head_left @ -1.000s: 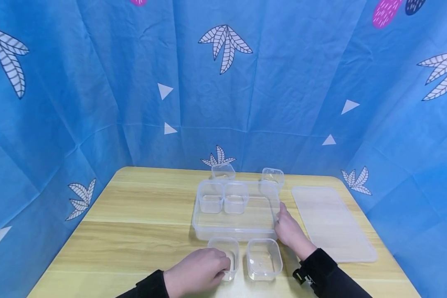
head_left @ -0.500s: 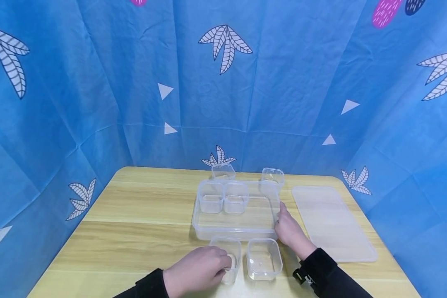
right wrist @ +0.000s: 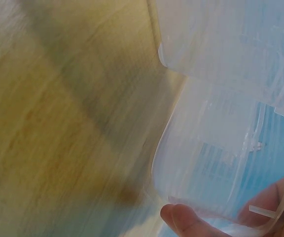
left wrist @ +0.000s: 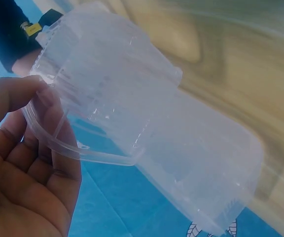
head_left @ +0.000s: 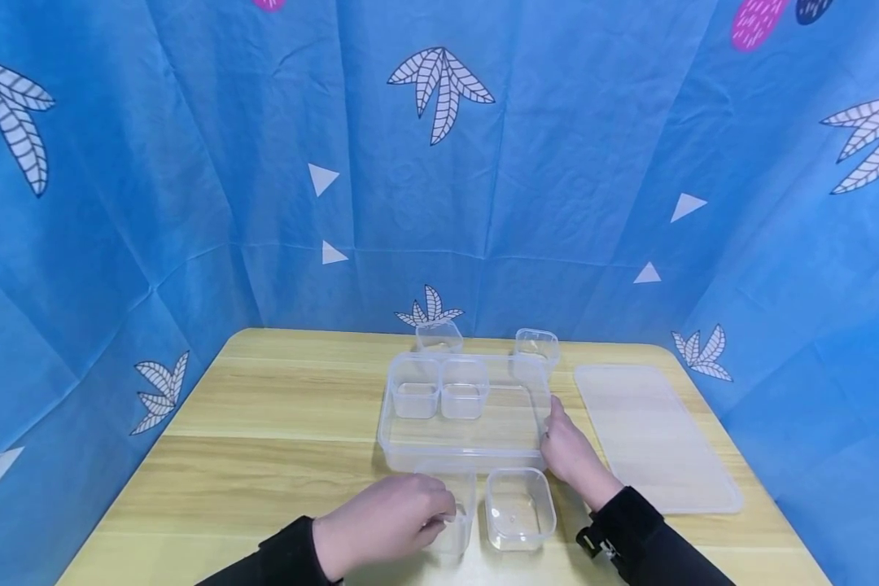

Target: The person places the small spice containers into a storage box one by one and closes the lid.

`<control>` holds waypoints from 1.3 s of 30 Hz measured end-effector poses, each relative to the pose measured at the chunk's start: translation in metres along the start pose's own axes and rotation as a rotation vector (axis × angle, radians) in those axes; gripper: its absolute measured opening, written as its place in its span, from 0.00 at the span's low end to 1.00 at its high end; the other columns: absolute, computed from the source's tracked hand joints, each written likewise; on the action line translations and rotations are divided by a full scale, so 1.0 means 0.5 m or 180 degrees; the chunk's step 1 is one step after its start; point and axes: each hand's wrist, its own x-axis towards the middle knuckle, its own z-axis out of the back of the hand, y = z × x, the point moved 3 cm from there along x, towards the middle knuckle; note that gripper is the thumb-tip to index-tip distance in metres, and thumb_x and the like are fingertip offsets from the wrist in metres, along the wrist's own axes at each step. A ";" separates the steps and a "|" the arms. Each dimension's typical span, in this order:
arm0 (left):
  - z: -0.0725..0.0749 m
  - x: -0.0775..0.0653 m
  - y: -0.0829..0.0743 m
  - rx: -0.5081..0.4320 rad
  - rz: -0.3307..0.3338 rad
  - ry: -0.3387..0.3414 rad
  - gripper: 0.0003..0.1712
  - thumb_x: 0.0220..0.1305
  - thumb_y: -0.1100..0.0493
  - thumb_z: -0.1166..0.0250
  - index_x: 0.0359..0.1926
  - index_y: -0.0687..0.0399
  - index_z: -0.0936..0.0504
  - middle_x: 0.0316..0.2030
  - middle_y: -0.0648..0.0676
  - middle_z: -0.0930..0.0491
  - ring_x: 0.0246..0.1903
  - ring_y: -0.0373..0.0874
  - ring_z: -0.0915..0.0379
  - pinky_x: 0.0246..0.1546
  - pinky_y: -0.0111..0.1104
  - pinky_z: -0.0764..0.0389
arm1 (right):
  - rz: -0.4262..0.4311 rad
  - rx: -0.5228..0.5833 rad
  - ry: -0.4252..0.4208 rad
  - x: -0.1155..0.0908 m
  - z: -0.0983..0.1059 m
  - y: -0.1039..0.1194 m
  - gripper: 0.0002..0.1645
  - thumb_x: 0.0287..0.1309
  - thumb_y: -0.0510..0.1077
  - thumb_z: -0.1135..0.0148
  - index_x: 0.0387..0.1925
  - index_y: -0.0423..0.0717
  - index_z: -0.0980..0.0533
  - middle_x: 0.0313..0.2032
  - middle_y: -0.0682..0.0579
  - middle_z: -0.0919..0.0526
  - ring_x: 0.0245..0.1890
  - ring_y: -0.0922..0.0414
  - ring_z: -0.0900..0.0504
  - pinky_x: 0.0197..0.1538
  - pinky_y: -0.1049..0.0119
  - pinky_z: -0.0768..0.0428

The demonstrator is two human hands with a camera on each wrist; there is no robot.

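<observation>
My left hand (head_left: pixel 391 521) pinches the rim of a small clear plastic container (head_left: pixel 457 533) between thumb and forefinger, at the near side of the table. In the left wrist view the same rim (left wrist: pixel 107 159) passes between the fingertips. A second small container (head_left: pixel 520 513) stands just right of it. Behind them lies a large clear rectangular box (head_left: pixel 461 460) with two small containers (head_left: pixel 415 403) side by side in its left part. My right hand (head_left: pixel 575 456) holds the box's right end wall; in the right wrist view its fingers (right wrist: pixel 181 217) wrap the plastic near the table.
Two more small containers (head_left: pixel 439 335) (head_left: pixel 536 346) stand behind the large box near the far table edge. A flat translucent lid (head_left: pixel 655 439) lies on the right of the wooden table (head_left: pixel 264 456). A blue patterned curtain (head_left: pixel 579 146) surrounds the table's back and sides.
The small container in my left hand has shifted slightly right, and the hand has risen a little with it. My right hand stays in place on the large box.
</observation>
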 end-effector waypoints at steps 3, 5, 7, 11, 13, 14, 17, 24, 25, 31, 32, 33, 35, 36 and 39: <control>0.012 0.001 -0.001 -0.0085 0.0031 0.0045 0.13 0.57 0.68 0.32 0.25 0.45 0.22 0.26 0.36 0.26 0.27 0.25 0.35 0.34 0.18 0.29 | 0.0022 -0.0011 0.0002 0.000 0.000 0.000 0.39 0.62 0.31 0.64 0.71 0.19 0.60 0.59 0.24 0.28 0.69 0.32 0.39 0.71 0.43 0.41; 0.019 0.000 0.000 -0.0137 0.0067 0.0087 0.10 0.59 0.67 0.32 0.28 0.46 0.20 0.28 0.37 0.24 0.29 0.25 0.33 0.36 0.19 0.27 | 0.0034 -0.0027 0.0002 0.000 0.000 0.000 0.39 0.62 0.31 0.64 0.71 0.18 0.60 0.60 0.24 0.28 0.69 0.32 0.40 0.71 0.43 0.42; 0.026 0.001 0.001 -0.0188 0.0093 0.0111 0.09 0.60 0.66 0.33 0.31 0.45 0.18 0.29 0.37 0.23 0.30 0.25 0.31 0.37 0.20 0.25 | 0.0048 -0.0036 -0.0018 0.000 0.000 0.001 0.39 0.62 0.30 0.64 0.71 0.18 0.59 0.59 0.24 0.28 0.69 0.32 0.39 0.71 0.43 0.41; 0.043 0.003 0.004 -0.0332 0.0160 0.0149 0.08 0.64 0.65 0.34 0.32 0.45 0.18 0.29 0.36 0.25 0.29 0.26 0.32 0.36 0.20 0.26 | 0.0060 -0.0041 -0.0022 -0.001 0.002 0.002 0.38 0.62 0.30 0.63 0.71 0.17 0.58 0.58 0.24 0.27 0.68 0.32 0.38 0.70 0.43 0.40; 0.055 0.004 0.006 -0.0409 0.0205 0.0155 0.09 0.66 0.65 0.35 0.33 0.45 0.19 0.28 0.35 0.28 0.28 0.27 0.34 0.34 0.20 0.27 | 0.0064 -0.0038 -0.0015 -0.002 0.002 0.003 0.38 0.62 0.30 0.64 0.71 0.17 0.58 0.58 0.24 0.27 0.68 0.32 0.38 0.70 0.43 0.40; 0.061 0.005 0.007 -0.0444 0.0232 0.0149 0.08 0.66 0.65 0.35 0.33 0.45 0.19 0.28 0.36 0.28 0.28 0.28 0.35 0.34 0.20 0.28 | 0.0062 -0.0036 -0.0010 -0.002 0.002 0.003 0.38 0.62 0.30 0.64 0.71 0.17 0.58 0.58 0.24 0.27 0.68 0.32 0.38 0.70 0.43 0.40; 0.081 0.005 0.009 -0.0522 0.0323 0.0112 0.06 0.68 0.64 0.35 0.35 0.46 0.18 0.29 0.36 0.28 0.28 0.29 0.35 0.34 0.22 0.28 | 0.0075 -0.0048 -0.0012 -0.002 0.001 0.004 0.38 0.62 0.30 0.63 0.70 0.17 0.58 0.57 0.25 0.26 0.67 0.32 0.37 0.70 0.43 0.39; 0.117 0.012 0.027 -0.0528 0.0482 0.0056 0.03 0.69 0.61 0.35 0.40 0.49 0.16 0.34 0.38 0.22 0.31 0.29 0.30 0.38 0.26 0.23 | 0.0032 -0.0047 -0.0002 -0.002 0.000 0.004 0.38 0.62 0.31 0.63 0.71 0.19 0.59 0.58 0.25 0.26 0.67 0.32 0.36 0.69 0.42 0.38; 0.120 0.014 0.031 -0.0528 0.0499 0.0049 0.03 0.69 0.61 0.35 0.40 0.49 0.16 0.34 0.38 0.22 0.31 0.29 0.30 0.38 0.26 0.22 | 0.0033 -0.0045 -0.0009 -0.002 0.000 0.004 0.38 0.62 0.31 0.63 0.71 0.18 0.58 0.58 0.25 0.26 0.67 0.32 0.36 0.69 0.42 0.38; 0.131 0.019 0.053 -0.0468 0.0527 -0.0066 0.02 0.69 0.62 0.36 0.39 0.50 0.17 0.32 0.39 0.24 0.31 0.32 0.31 0.37 0.27 0.24 | 0.0056 -0.0062 -0.0004 -0.002 -0.002 0.003 0.38 0.62 0.31 0.62 0.71 0.18 0.58 0.58 0.25 0.26 0.67 0.33 0.35 0.68 0.43 0.37; 0.132 0.020 0.056 -0.0465 0.0527 -0.0086 0.02 0.69 0.62 0.36 0.39 0.51 0.17 0.31 0.39 0.25 0.31 0.33 0.31 0.37 0.28 0.24 | 0.0059 -0.0060 -0.0007 -0.002 -0.001 0.003 0.38 0.62 0.31 0.62 0.71 0.18 0.58 0.58 0.26 0.26 0.66 0.33 0.35 0.68 0.43 0.36; 0.133 0.021 0.059 -0.0476 0.0531 -0.0101 0.02 0.70 0.62 0.36 0.39 0.51 0.17 0.31 0.39 0.25 0.31 0.33 0.31 0.36 0.28 0.24 | 0.0060 -0.0047 -0.0015 -0.002 -0.001 0.004 0.38 0.62 0.30 0.62 0.71 0.18 0.57 0.58 0.25 0.26 0.66 0.33 0.35 0.68 0.43 0.36; 0.135 0.024 0.065 -0.0466 0.0548 -0.0134 0.02 0.70 0.62 0.36 0.39 0.51 0.17 0.32 0.40 0.24 0.31 0.33 0.31 0.37 0.28 0.23 | 0.0045 -0.0028 -0.0020 -0.003 0.000 0.004 0.38 0.62 0.31 0.62 0.71 0.19 0.58 0.58 0.25 0.26 0.66 0.33 0.35 0.68 0.43 0.37; 0.136 0.025 0.069 -0.0460 0.0566 -0.0150 0.02 0.70 0.62 0.36 0.40 0.51 0.17 0.32 0.40 0.24 0.31 0.33 0.31 0.37 0.29 0.23 | 0.0051 -0.0030 -0.0031 -0.002 0.000 0.004 0.38 0.62 0.30 0.62 0.71 0.18 0.57 0.57 0.25 0.26 0.66 0.33 0.35 0.68 0.43 0.37; 0.139 0.028 0.079 -0.0420 0.0614 -0.0190 0.03 0.70 0.61 0.36 0.41 0.52 0.16 0.33 0.41 0.22 0.32 0.33 0.29 0.39 0.30 0.21 | 0.0049 -0.0043 -0.0036 -0.003 0.001 0.004 0.38 0.62 0.30 0.62 0.71 0.18 0.57 0.57 0.25 0.26 0.66 0.33 0.35 0.68 0.43 0.37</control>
